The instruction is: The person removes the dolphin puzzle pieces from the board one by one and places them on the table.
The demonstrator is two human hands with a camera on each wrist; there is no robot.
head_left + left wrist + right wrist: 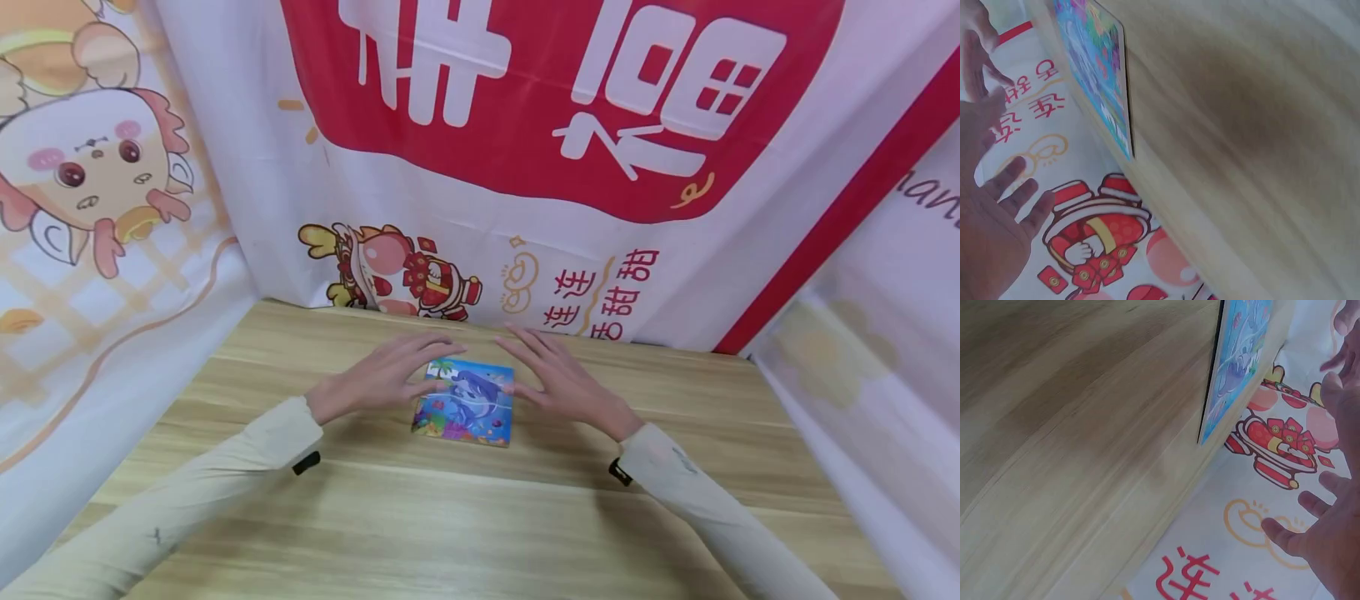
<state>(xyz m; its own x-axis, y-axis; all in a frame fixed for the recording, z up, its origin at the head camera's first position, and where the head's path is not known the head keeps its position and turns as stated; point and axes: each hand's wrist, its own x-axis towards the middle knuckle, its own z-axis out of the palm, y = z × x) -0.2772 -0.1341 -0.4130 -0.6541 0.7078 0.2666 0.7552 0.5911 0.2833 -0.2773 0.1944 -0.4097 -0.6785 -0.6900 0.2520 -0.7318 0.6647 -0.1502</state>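
A flat square jigsaw puzzle (468, 408) lies on the wooden table (390, 533), its pieces joined along curved seams. Its picture has a blue-purple dolphin, a palm tree and coral on a blue sea. At its left side, in the head view, my left hand (382, 372) hovers with fingers spread and relaxed. My right hand (562, 385) mirrors it on the other side. Both thumbs overlap the picture in that view. Each wrist view shows the puzzle (1097, 69) flat on the wood, with the left hand (991, 231) and the right hand (1335, 544) raised above the table, holding nothing.
A white cloth backdrop (450, 183) with a red panel and a cartoon figure (408, 271) hangs along the table's far edge. Printed cloths also stand at the left (82, 292) and the right (862, 333). A small black strap piece sits under each sleeve cuff.
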